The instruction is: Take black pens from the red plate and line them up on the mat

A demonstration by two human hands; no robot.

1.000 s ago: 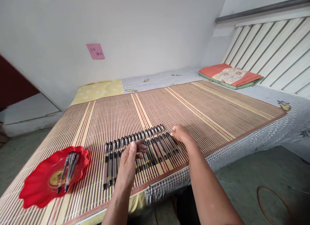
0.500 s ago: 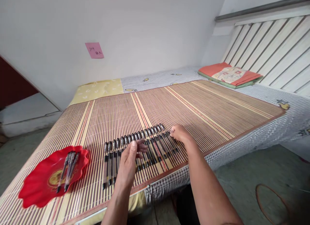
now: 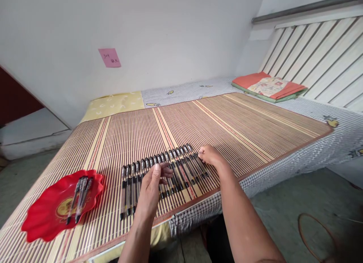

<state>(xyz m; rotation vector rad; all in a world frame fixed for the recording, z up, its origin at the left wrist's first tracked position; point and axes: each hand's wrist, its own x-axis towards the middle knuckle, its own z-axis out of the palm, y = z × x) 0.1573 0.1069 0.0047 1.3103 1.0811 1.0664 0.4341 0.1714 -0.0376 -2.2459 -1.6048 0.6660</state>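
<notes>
A long slanting row of black-capped pens with clear barrels (image 3: 181,168) lies side by side on the striped bamboo mat (image 3: 244,119). Above the middle of the row is my left hand (image 3: 154,180), thumb up and fingers stretched to the right, holding nothing; it hides parts of several pens. At the row's right end, my right hand (image 3: 209,155) has its fingers curled closed beside the last pen. What sits between those fingertips is too small to make out. To the left, a red scalloped plate (image 3: 39,217) holds a few more pens (image 3: 81,197).
The mat covers a bed with a checked sheet (image 3: 238,193). A folded orange and floral cloth (image 3: 269,86) lies at the far right by a white slatted headboard (image 3: 317,59). A pink note (image 3: 109,58) is stuck on the wall. A thin loop (image 3: 312,236) lies on the floor.
</notes>
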